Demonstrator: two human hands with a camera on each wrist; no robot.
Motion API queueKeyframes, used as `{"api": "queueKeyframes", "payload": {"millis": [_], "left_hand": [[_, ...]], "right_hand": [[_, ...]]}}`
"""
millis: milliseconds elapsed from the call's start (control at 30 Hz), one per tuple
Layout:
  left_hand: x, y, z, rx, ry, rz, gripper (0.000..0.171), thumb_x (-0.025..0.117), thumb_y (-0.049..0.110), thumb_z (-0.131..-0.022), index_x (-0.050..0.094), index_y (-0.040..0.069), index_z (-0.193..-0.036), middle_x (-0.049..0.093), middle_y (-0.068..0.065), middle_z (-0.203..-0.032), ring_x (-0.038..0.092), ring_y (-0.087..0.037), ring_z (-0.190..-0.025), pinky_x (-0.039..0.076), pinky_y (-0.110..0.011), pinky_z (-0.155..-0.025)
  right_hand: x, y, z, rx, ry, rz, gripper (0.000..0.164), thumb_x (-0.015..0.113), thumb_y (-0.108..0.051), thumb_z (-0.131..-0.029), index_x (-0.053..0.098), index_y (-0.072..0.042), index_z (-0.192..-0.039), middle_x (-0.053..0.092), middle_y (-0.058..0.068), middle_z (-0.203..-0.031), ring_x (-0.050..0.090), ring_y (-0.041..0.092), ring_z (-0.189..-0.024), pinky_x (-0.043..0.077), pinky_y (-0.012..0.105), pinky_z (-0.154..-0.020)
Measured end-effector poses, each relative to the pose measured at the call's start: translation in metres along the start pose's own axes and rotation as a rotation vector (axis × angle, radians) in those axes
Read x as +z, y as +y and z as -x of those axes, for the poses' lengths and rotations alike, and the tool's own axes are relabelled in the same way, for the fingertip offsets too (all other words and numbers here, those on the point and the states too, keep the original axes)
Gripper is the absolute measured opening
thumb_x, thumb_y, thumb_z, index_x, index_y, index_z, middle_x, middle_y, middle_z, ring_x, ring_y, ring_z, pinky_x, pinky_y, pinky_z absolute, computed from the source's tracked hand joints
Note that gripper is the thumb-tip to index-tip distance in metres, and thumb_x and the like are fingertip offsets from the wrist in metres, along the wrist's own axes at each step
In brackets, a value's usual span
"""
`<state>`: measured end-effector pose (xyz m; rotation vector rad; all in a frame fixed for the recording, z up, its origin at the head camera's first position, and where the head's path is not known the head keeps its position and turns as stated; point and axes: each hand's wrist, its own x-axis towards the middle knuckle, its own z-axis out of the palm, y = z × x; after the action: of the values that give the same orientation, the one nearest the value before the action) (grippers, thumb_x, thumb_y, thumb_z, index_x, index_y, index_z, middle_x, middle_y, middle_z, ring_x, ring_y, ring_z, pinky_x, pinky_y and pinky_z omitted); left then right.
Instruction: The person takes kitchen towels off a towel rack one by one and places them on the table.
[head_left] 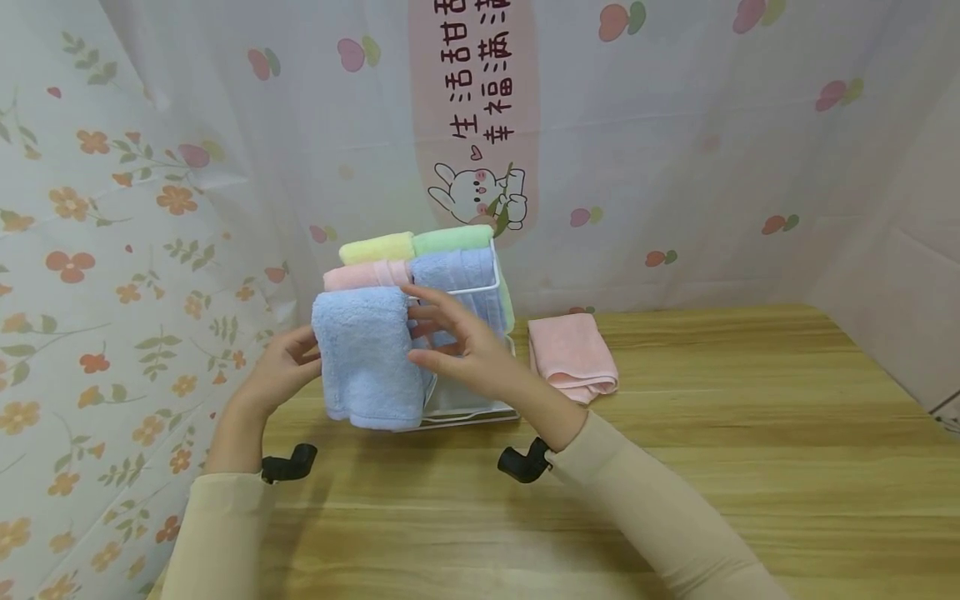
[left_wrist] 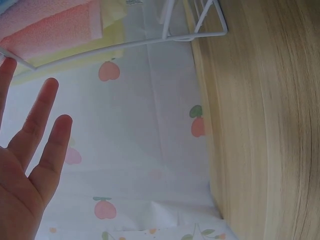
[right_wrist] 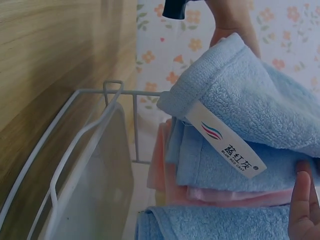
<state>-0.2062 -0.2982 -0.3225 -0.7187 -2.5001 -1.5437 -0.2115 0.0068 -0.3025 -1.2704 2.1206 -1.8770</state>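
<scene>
A light blue towel [head_left: 367,358] hangs folded over the front of a white wire rack [head_left: 495,271]. At the towel's left edge is my left hand [head_left: 277,367]; its fingers are straight and spread beside the rack wire [left_wrist: 110,48] in the left wrist view. My right hand [head_left: 465,342] is at the towel's right edge, fingers extended along it and thumb [right_wrist: 301,200] apart from them. The right wrist view shows a white printed label [right_wrist: 227,142] on the towel. Behind it lie a pink towel [head_left: 360,275] and another blue towel [head_left: 457,271].
A yellow towel [head_left: 375,247] and a green towel [head_left: 453,239] hang at the rack's back. On the wooden table [head_left: 750,433], right of the rack, lies a folded pink towel [head_left: 570,350]. A floral curtain [head_left: 112,250] borders the left side.
</scene>
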Motion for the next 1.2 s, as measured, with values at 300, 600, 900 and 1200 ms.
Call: {"api": "queueKeyframes", "payload": {"millis": [300, 600, 900, 1200], "left_hand": [[0.000, 0.002, -0.001, -0.018, 0.022, -0.010, 0.041, 0.060, -0.002, -0.095, 0.065, 0.031, -0.119, 0.060, 0.029, -0.122, 0.049, 0.012, -0.122, 0.044, -0.009, -0.095], [0.000, 0.001, -0.002, -0.035, 0.025, -0.023, 0.044, 0.060, -0.004, -0.093, 0.065, 0.036, -0.110, 0.062, 0.029, -0.115, 0.054, 0.010, -0.116, 0.044, -0.011, -0.094], [0.001, -0.001, 0.000, -0.019, 0.041, 0.017, 0.047, 0.058, -0.008, -0.092, 0.065, 0.036, -0.107, 0.063, 0.025, -0.111, 0.057, 0.005, -0.107, 0.047, -0.012, -0.089], [0.000, -0.003, 0.001, -0.035, 0.007, 0.015, 0.039, 0.060, -0.002, -0.095, 0.065, 0.028, -0.120, 0.060, 0.026, -0.124, 0.050, 0.007, -0.123, 0.045, -0.010, -0.095]], "right_hand": [[0.007, -0.001, -0.015, -0.009, -0.031, -0.033, 0.070, 0.066, -0.005, -0.094, 0.033, -0.017, -0.154, 0.055, 0.013, -0.141, 0.059, 0.023, -0.121, 0.057, 0.029, -0.088], [0.017, 0.000, -0.031, 0.018, -0.053, -0.089, 0.073, 0.067, -0.002, -0.093, 0.030, -0.016, -0.154, 0.055, 0.019, -0.139, 0.059, 0.027, -0.126, 0.057, 0.030, -0.091], [0.026, -0.002, -0.041, 0.043, -0.057, -0.097, 0.067, 0.065, 0.000, -0.093, 0.033, -0.015, -0.150, 0.063, 0.025, -0.127, 0.064, 0.025, -0.113, 0.058, 0.031, -0.088], [0.022, -0.001, -0.036, 0.032, -0.011, -0.128, 0.055, 0.062, 0.001, -0.095, 0.040, -0.011, -0.143, 0.065, 0.024, -0.125, 0.064, 0.021, -0.107, 0.059, 0.030, -0.084]]}}
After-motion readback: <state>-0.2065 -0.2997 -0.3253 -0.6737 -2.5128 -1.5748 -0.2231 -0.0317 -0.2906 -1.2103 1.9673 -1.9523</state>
